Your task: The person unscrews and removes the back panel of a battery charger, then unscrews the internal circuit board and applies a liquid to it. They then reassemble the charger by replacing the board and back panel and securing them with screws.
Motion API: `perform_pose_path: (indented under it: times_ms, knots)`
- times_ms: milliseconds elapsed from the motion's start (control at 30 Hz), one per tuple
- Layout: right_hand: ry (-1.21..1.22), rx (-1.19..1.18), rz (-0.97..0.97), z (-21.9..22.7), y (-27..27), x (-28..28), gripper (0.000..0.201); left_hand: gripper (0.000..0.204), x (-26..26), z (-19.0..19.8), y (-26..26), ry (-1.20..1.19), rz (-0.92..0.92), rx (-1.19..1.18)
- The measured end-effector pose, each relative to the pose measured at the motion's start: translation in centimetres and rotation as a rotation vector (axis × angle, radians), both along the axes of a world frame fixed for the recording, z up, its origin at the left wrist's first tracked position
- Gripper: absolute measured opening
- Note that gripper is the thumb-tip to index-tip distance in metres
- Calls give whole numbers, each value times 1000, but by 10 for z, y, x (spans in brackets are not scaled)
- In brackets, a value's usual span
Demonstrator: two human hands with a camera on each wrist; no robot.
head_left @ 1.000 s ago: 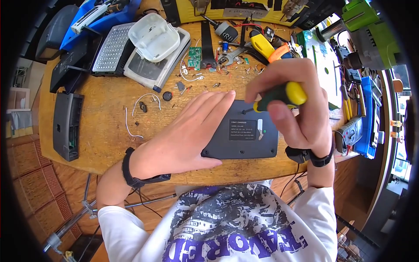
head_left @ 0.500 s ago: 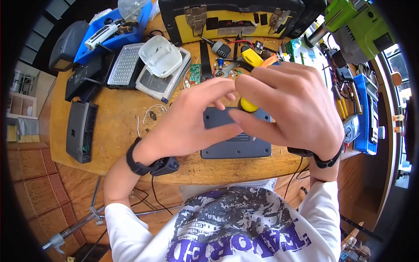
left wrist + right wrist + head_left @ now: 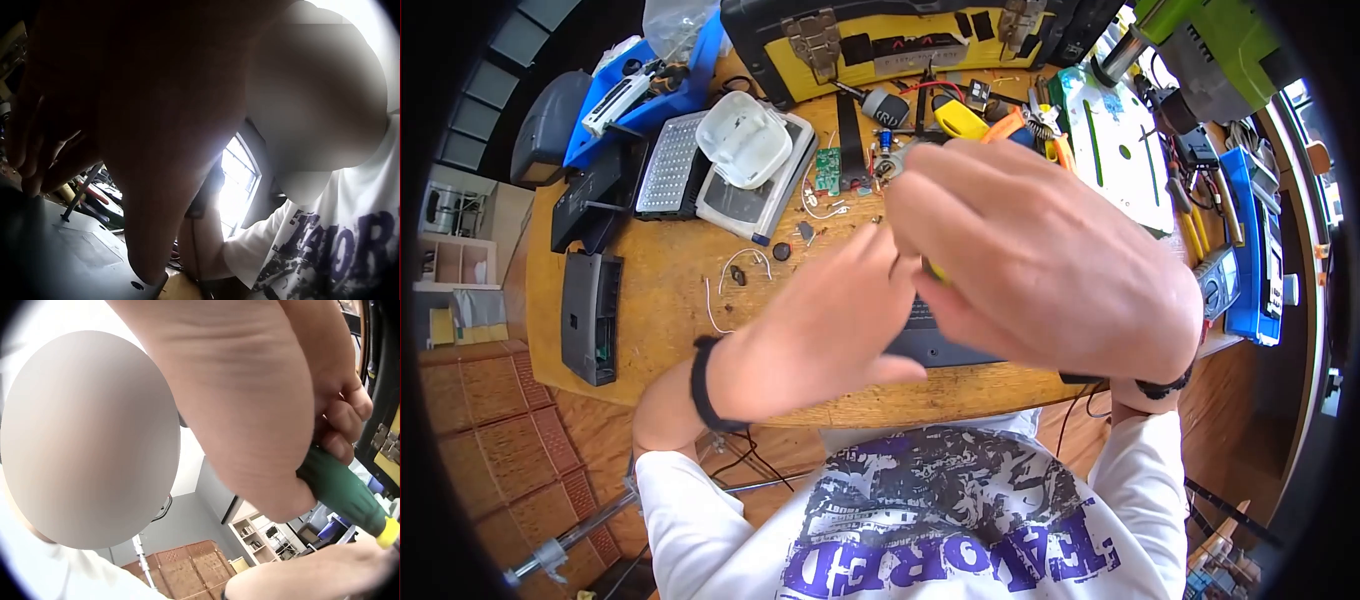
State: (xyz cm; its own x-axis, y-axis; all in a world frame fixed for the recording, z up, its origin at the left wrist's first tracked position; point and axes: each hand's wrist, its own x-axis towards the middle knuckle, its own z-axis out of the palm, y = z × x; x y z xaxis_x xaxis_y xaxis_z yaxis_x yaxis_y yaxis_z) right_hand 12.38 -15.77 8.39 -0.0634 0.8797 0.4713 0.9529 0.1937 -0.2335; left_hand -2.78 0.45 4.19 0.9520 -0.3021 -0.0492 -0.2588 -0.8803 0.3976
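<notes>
A dark flat bay charger lies label side up near the table's front edge, mostly covered by the hands. My right hand grips the green handle of a screwdriver with a yellow collar. In the left wrist view the thin screwdriver shaft slants down to a hole in the charger's surface. My left hand, blurred, reaches over the charger's left side with its fingers beside the screwdriver. Its thumb extends along the near edge, and its fingertips come down close to the panel.
Loose wires and a grey casing lie at left. Behind stand a clear plastic box, a green circuit board and a yellow-black toolbox. A green drill, a multimeter and a blue tray line the right.
My right hand has turned palm down over the screwdriver. The left hand rose off the charger with its fingers bent, then came lower again beside the screwdriver. The head view has shifted.
</notes>
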Motion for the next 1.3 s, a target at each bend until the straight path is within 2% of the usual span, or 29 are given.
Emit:
perform_pose_path:
  times_ms: [67,100,133,200,233,267,333,367,400,467,533,567,633,733,767,833,867,933,967,1033,1067,1133,1267,1300]
  knots:
    - [61,-60,5,4,-4,-7,30,84,-8,-5,-11,6,-24,68]
    - [73,-203,-90,16,-9,-13,29,83,-12,-11,-13,-30,-51,142]
    - [73,-209,-85,27,-9,-13,29,83,-12,-11,-13,-29,-45,136]
    - [-116,-564,-262,40,-8,-15,29,79,-12,-6,-11,-46,-61,195]
    - [-132,-406,-265,31,-9,-12,28,79,-12,-6,-11,-48,-57,193]
    - [-137,-407,-262,23,-10,-7,28,79,-13,-7,-11,-68,-4,239]
    - [40,-110,-78,15,-11,1,29,79,-11,-4,-11,-92,55,282]
    - [34,-113,-70,18,-12,2,29,89,-8,3,-13,28,61,297]
    - [9,-192,-96,22,-14,3,27,98,-6,6,-14,149,67,310]
    - [-16,-274,-118,36,-7,3,26,101,-6,1,-12,133,51,305]
    - [-87,-809,-345,54,13,1,30,103,-6,-2,-10,122,26,302]
    - [-84,-813,-343,45,12,7,30,102,-9,-3,-9,52,28,302]
    - [13,-273,-29,21,5,20,26,101,-9,-4,-9,-16,30,297]
    - [28,-155,-30,16,-4,25,24,98,-7,-3,-9,-4,31,323]
    - [28,-156,-30,21,-3,27,24,98,-7,-2,-9,6,29,329]
    - [-33,-510,-170,33,-1,30,26,99,-7,-3,-10,22,24,334]
    - [-31,-510,-171,30,0,29,26,99,-7,-3,-9,27,23,322]
    - [-56,-278,-74,19,4,27,26,100,-6,-3,-9,31,23,311]
    - [-58,-276,-72,15,5,26,26,101,-7,-5,-8,3,19,315]
    - [-23,-55,-16,9,5,24,24,102,-8,-4,-8,-26,18,321]
    - [-25,-52,-16,15,4,22,24,102,-7,-3,-9,-9,10,347]
    - [-113,-399,-192,31,-2,19,25,103,-7,-3,-9,8,0,372]
    - [-58,-268,-147,11,10,17,28,99,-8,-9,-7,-59,15,321]
    - [-31,-135,-65,6,13,17,28,96,-8,-10,-6,-114,6,319]
